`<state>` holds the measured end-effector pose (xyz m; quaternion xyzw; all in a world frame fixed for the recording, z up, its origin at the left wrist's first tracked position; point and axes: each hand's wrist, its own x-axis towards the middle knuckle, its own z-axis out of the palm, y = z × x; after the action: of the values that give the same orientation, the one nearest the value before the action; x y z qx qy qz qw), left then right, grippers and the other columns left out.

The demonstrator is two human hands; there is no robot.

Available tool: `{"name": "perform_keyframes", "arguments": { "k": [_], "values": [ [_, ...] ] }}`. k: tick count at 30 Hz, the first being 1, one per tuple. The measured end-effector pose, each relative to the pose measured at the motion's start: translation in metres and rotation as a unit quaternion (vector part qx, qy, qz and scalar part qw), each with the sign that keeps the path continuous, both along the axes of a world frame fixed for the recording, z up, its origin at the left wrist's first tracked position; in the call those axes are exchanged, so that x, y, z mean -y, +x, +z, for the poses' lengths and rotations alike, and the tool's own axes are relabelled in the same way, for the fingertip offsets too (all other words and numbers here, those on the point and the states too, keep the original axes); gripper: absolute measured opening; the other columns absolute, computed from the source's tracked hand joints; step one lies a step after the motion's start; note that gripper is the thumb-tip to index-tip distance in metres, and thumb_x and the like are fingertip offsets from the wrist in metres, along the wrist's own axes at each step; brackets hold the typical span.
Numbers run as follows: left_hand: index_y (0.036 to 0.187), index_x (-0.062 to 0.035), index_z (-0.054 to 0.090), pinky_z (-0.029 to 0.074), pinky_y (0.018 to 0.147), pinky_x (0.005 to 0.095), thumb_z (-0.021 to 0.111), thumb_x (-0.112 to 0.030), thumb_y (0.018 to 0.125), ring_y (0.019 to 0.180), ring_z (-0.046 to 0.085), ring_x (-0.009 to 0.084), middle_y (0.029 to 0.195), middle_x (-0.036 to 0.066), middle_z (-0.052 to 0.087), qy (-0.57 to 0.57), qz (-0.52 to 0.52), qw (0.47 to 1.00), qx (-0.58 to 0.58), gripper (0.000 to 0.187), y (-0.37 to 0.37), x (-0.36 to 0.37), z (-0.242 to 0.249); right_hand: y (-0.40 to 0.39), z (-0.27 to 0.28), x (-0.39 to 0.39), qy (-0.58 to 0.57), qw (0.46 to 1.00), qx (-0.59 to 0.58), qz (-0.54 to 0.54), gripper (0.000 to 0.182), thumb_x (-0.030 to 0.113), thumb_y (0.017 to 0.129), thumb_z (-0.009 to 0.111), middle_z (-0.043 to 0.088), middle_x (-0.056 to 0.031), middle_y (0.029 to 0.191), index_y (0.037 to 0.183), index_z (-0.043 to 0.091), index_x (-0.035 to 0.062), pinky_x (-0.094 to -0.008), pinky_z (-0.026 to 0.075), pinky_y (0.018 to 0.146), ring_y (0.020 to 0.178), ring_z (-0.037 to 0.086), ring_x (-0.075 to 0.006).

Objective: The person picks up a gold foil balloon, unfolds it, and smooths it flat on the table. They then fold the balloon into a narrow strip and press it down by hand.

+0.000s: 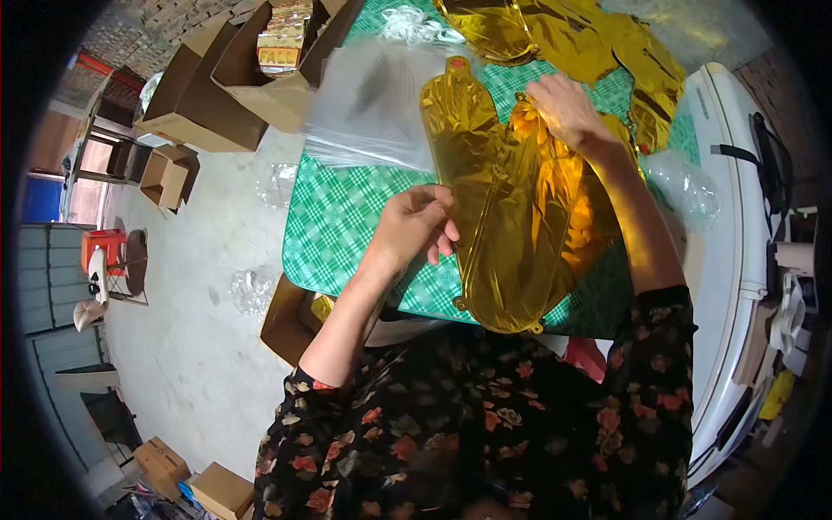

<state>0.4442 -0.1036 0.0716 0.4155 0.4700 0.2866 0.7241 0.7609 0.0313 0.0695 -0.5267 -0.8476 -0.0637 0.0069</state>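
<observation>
A flat gold foil balloon (511,234) lies on the green checked tablecloth (347,217), its lower end reaching the table's near edge. My right hand (563,108) is closed on the crumpled upper part of this foil, near its top. At the balloon's left edge is my left hand (416,227), thumb and forefinger pinched together on the rim, the other fingers loosely curled. More gold foil balloons (572,35) are heaped at the far side of the table. A stack of clear plastic bags (368,108) lies to the left of the foil.
White string (416,26) sits at the table's far edge. Open cardboard boxes (208,113) stand on the floor to the left, and another box (286,321) is under the table's near left corner. A white appliance (724,191) borders the right side.
</observation>
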Motion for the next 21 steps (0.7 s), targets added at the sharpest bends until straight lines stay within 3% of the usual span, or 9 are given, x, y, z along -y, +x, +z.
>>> {"name": "perform_keyframes", "arguments": {
  "k": [6,12,19,21],
  "values": [
    [0.128,0.0072,0.050,0.048,0.043,0.0263,0.057,-0.015,0.105,0.052,0.063,0.0155,0.076,0.011,0.066,0.011,0.059,0.997,-0.048,0.033,0.004,-0.002,0.007,-0.001,0.016,0.006,-0.030,0.999,-0.003,0.011,0.042,-0.003,0.086,0.065,0.055,-0.0060,0.110,0.125,0.057,0.0124,-0.0414,0.042,0.102,0.112,0.052,-0.0236],
    [0.130,0.0074,0.049,0.048,0.042,0.0270,0.057,-0.014,0.105,0.052,0.063,0.0155,0.075,0.011,0.067,0.035,0.044,0.998,-0.029,0.035,0.004,0.000,0.009,0.001,0.018,0.009,-0.020,0.999,-0.011,0.033,0.041,-0.001,0.088,0.066,0.055,-0.0048,0.110,0.126,0.057,0.0127,-0.0410,0.042,0.103,0.111,0.053,-0.0222],
    [0.115,0.0091,0.053,0.048,0.041,0.0272,0.054,-0.011,0.104,0.052,0.063,0.0154,0.075,0.012,0.067,0.009,0.038,0.999,-0.025,0.023,0.007,-0.006,0.004,0.001,-0.002,0.001,0.025,0.999,-0.028,0.019,0.041,-0.001,0.088,0.065,0.055,-0.0060,0.110,0.126,0.057,0.0120,-0.0422,0.041,0.101,0.109,0.052,-0.0223],
    [0.111,0.0080,0.054,0.047,0.041,0.0271,0.052,-0.011,0.104,0.052,0.062,0.0151,0.074,0.011,0.067,0.005,0.036,0.999,-0.028,0.020,0.009,-0.008,0.000,0.000,0.009,0.004,-0.008,1.000,-0.017,0.021,0.039,-0.001,0.089,0.063,0.055,-0.0058,0.109,0.125,0.058,0.0118,-0.0419,0.041,0.101,0.109,0.052,-0.0222]
  ]
}}
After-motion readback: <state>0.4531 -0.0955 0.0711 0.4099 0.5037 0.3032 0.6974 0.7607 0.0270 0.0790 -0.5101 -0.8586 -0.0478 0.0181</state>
